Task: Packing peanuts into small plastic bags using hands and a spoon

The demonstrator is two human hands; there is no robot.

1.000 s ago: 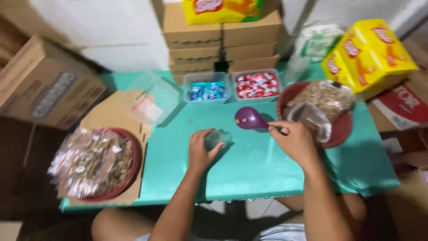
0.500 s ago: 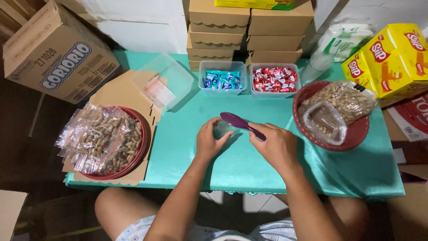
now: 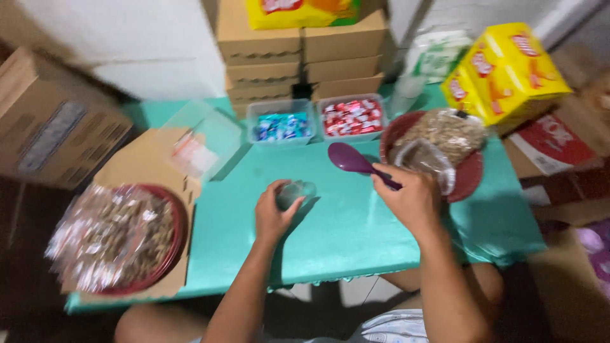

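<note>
While my left hand (image 3: 274, 213) curls around a small clear plastic bag (image 3: 293, 192), fingers closed on it and holding it up just over the green table (image 3: 343, 228), my right hand (image 3: 410, 198) is wrapped tight round the handle of the purple scoop (image 3: 353, 159); the scoop's bowl juts forward and to the left of that hand, empty as far as I can tell, though the frame is blurred; risk first, then: the bag looks limp and barely open, so I judge anything tipped from the scoop could miss its mouth and scatter over the table; the thin plastic could also slip from my left fingers if the grip eases; the scoop sits close to the red bowl of nuts (image 3: 467, 181) just beyond my right hand, and a careless swing might catch the loose bag lying in it; as for places, the clear bag is in my left hand itself, up at the fingertips; the scoop's bowl lies between my two hands, nearer the right; the tubs of blue sweets (image 3: 281, 126) and red sweets (image 3: 351, 117) sit well ahead of both hands; a red tray of filled packets (image 3: 114, 238) lies far out to the left of my left hand.
</note>
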